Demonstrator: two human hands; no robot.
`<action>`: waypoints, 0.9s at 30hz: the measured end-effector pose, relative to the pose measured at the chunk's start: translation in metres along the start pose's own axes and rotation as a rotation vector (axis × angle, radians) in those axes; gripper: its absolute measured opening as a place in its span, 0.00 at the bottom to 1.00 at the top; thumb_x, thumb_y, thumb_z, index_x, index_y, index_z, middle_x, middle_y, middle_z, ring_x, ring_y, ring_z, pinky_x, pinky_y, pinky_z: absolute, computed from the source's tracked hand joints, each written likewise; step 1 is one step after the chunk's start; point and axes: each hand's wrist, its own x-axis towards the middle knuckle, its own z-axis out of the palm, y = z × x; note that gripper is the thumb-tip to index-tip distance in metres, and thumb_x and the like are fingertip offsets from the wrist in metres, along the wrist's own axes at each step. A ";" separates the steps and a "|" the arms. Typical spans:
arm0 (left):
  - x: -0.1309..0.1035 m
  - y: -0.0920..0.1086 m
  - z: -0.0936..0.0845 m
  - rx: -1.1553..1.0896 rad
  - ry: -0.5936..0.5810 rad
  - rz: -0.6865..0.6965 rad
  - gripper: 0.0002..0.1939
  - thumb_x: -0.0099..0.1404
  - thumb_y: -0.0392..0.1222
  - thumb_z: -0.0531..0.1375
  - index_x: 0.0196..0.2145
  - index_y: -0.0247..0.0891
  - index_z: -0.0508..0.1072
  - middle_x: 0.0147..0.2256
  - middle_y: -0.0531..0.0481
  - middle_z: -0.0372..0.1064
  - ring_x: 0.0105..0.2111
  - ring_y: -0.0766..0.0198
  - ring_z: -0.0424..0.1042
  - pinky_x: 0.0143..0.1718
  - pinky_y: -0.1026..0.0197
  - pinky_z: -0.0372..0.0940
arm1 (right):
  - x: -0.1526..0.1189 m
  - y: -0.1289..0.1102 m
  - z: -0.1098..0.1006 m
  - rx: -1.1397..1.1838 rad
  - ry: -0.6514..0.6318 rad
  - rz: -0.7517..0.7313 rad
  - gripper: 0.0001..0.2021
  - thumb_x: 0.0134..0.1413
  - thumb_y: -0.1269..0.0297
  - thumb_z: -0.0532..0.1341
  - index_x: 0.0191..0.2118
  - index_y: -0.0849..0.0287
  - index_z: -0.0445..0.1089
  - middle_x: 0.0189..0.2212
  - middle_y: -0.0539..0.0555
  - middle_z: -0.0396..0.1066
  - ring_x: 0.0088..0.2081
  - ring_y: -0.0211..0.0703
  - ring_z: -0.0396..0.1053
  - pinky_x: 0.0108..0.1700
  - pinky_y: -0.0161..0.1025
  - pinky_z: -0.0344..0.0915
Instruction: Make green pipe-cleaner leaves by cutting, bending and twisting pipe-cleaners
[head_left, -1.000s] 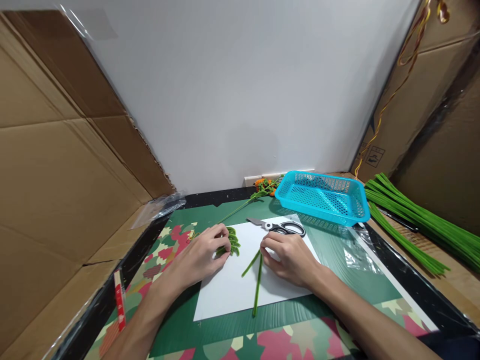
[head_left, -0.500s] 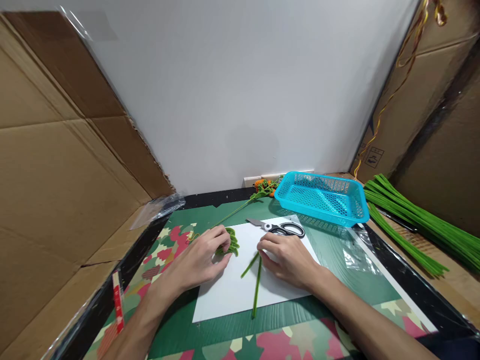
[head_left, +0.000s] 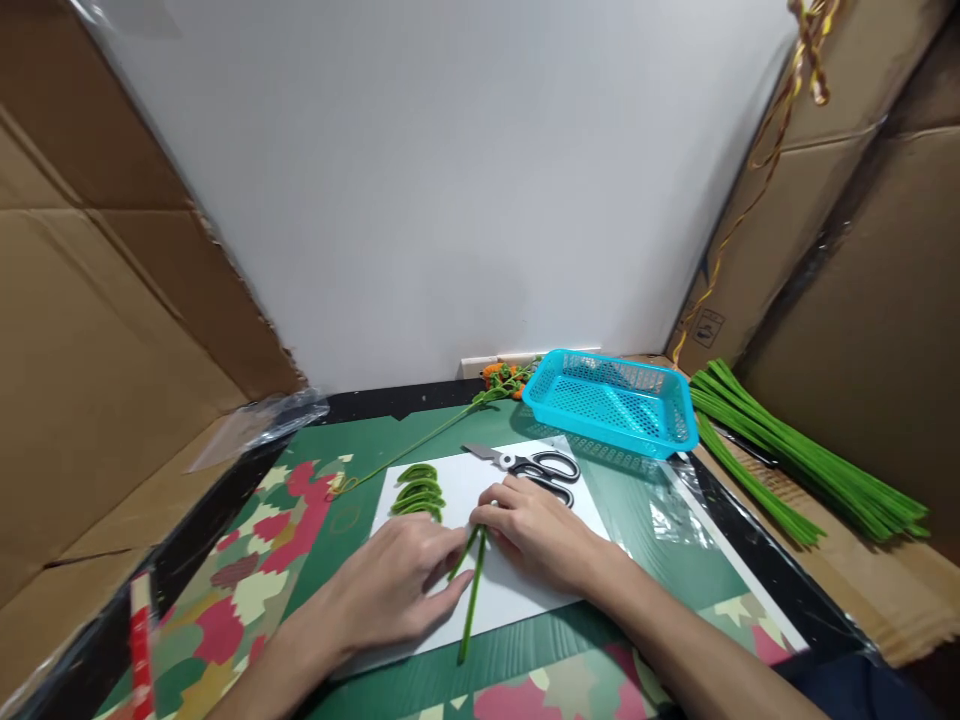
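My right hand point(head_left: 529, 525) pinches the upper end of a bent green fuzzy stem point(head_left: 472, 605) over the white paper point(head_left: 525, 597). The stem's two legs point down toward me. My left hand point(head_left: 409, 575) is beside the shorter leg, thumb and index finger apart, with nothing seen between them. Behind it, several curved green fuzzy pieces point(head_left: 418, 490) lie in a stack on the paper. Black-handled scissors point(head_left: 525, 463) rest just beyond my right hand, blades toward the left.
A blue perforated basket point(head_left: 611, 400) stands at the back right. Long green stems point(head_left: 810, 450) lie at the right. An orange flower with a green stem point(head_left: 499, 378) lies behind the paper. A red strip point(head_left: 141, 645) is at the left edge.
My left hand has moved away from the curved green pieces toward the bent stem, uncovering the stack. The camera view has shifted to the right.
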 end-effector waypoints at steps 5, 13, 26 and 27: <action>0.003 -0.003 0.004 -0.004 0.021 -0.080 0.10 0.71 0.37 0.53 0.32 0.42 0.70 0.27 0.50 0.74 0.26 0.56 0.72 0.31 0.56 0.53 | 0.005 0.003 -0.003 -0.023 0.014 -0.008 0.07 0.71 0.69 0.60 0.50 0.59 0.74 0.45 0.55 0.76 0.42 0.45 0.70 0.46 0.40 0.65; 0.008 -0.002 0.021 -0.379 0.096 -0.290 0.12 0.68 0.45 0.58 0.26 0.42 0.67 0.20 0.56 0.64 0.21 0.64 0.62 0.24 0.61 0.52 | 0.008 0.003 -0.005 -0.045 0.191 0.006 0.11 0.72 0.67 0.60 0.56 0.57 0.72 0.50 0.57 0.74 0.45 0.45 0.70 0.47 0.41 0.65; 0.017 -0.004 0.034 -1.258 0.222 -0.357 0.20 0.67 0.59 0.64 0.30 0.40 0.69 0.24 0.53 0.73 0.15 0.70 0.64 0.15 0.69 0.53 | 0.009 0.002 -0.001 -0.015 0.497 -0.018 0.08 0.59 0.71 0.63 0.44 0.56 0.76 0.38 0.54 0.73 0.34 0.42 0.65 0.37 0.40 0.60; 0.017 -0.005 0.036 -1.264 0.220 -0.364 0.20 0.67 0.59 0.64 0.30 0.40 0.69 0.23 0.53 0.71 0.15 0.70 0.64 0.15 0.70 0.52 | 0.009 0.001 -0.002 -0.014 0.520 -0.020 0.06 0.60 0.70 0.63 0.43 0.57 0.76 0.37 0.53 0.73 0.34 0.42 0.65 0.36 0.40 0.60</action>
